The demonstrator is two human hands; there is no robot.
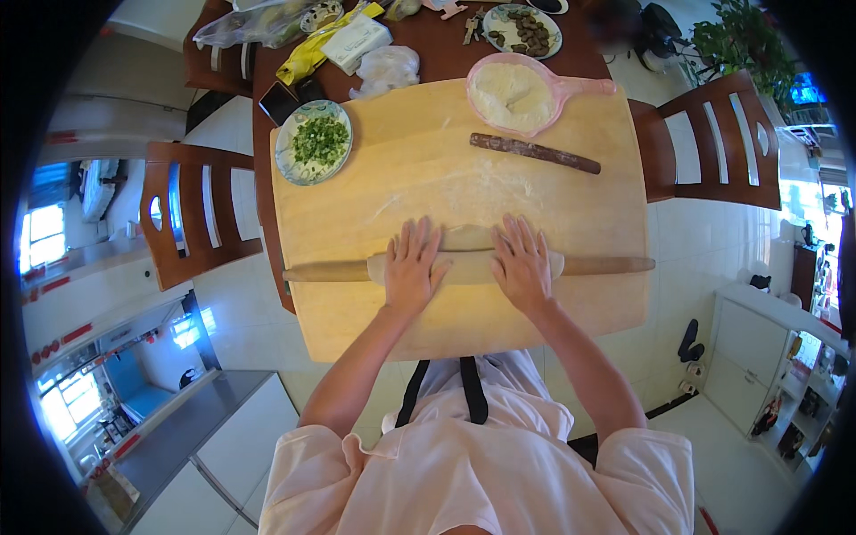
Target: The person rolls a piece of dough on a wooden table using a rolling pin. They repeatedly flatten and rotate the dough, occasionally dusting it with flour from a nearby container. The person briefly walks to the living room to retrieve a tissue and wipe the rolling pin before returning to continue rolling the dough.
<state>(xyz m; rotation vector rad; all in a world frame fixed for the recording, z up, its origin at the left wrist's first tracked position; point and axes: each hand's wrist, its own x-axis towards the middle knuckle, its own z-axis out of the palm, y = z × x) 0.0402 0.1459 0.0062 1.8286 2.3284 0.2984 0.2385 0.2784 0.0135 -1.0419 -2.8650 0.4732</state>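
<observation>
A sheet of pale dough [468, 270] is wrapped around the middle of a long wooden rolling pin [611, 266]. The pin lies crosswise near the front of a floured wooden board [401, 201], its two ends bare. My left hand [412, 267] rests flat on the left part of the rolled dough, fingers stretched forward. On the right part my right hand [522, 266] presses the same way, palm down with fingers spread. Between my hands, a flap of dough shows just beyond the roll.
A plate of chopped green onion [314, 143] stands at the board's far left. Far right are a pink scoop of flour [510, 94] and a short dark rolling pin [535, 153]. Behind lie bags, a tissue pack [357, 45] and a plate of dark pieces [526, 34]. Chairs [201, 214] flank the table.
</observation>
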